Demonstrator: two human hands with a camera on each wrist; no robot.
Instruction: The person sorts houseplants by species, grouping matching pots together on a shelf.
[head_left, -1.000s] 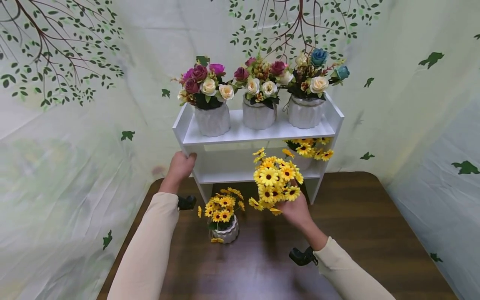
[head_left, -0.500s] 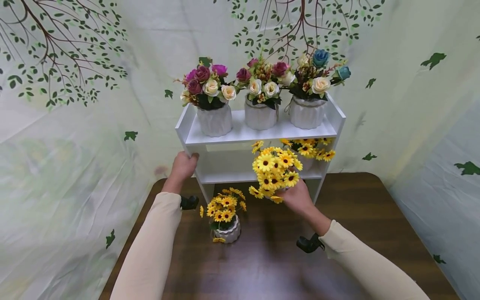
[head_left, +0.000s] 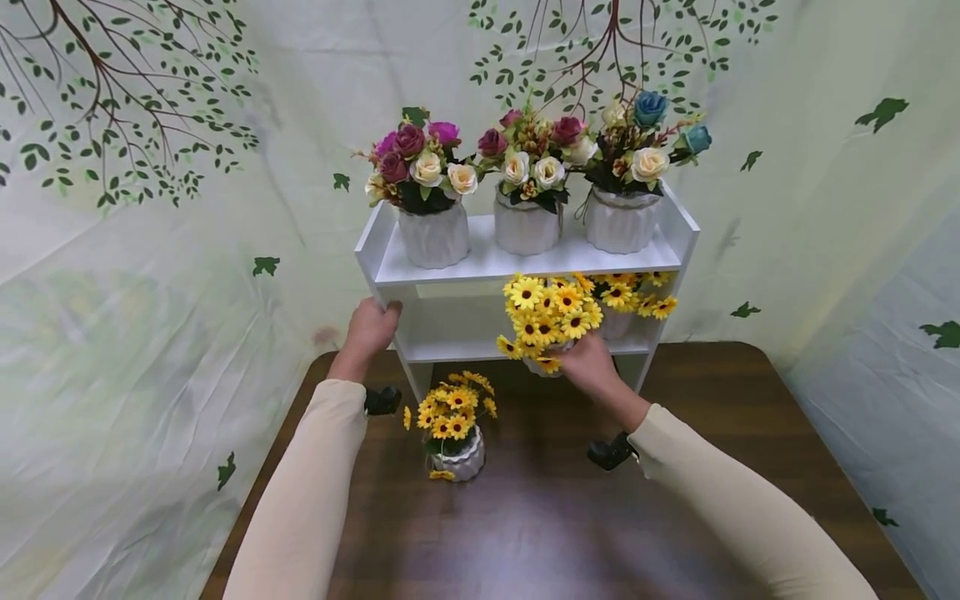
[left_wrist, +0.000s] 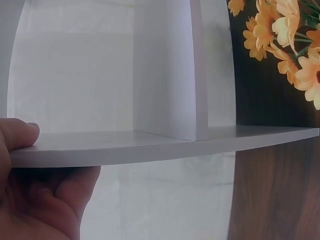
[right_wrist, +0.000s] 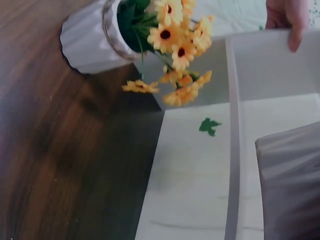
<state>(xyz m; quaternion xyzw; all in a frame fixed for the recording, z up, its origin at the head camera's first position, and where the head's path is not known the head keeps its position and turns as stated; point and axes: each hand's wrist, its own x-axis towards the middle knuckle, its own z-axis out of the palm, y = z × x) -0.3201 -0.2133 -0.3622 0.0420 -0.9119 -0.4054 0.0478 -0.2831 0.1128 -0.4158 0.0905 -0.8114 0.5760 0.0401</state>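
Note:
In the head view my left hand [head_left: 371, 329] grips the left side panel of a white shelf unit [head_left: 482, 250]. The left wrist view shows the thumb on one face of that panel [left_wrist: 115, 154] and the fingers against the other. My right hand [head_left: 594, 365] holds a pot of yellow artificial daisies [head_left: 546, 315] at the front of the lower shelf. Part of this white pot [right_wrist: 292, 185] fills the right edge of the right wrist view, where the right fingers do not show. Behind it on that shelf stands another yellow-flowered pot [head_left: 618, 298], partly hidden.
On the dark wooden table [head_left: 540, 508], a third yellow-flowered pot [head_left: 461, 458] stands before the shelf's left side. The top shelf carries a purple-and-cream rose pot [head_left: 433, 237], a red-and-cream one [head_left: 527, 227] and a blue-and-cream one [head_left: 621, 223]. Leaf-printed cloth [head_left: 300, 125] hangs behind.
My right hand has carried the daisy pot forward to the lower shelf's front, its blooms now just below the top board. The left hand keeps its grip on the panel.

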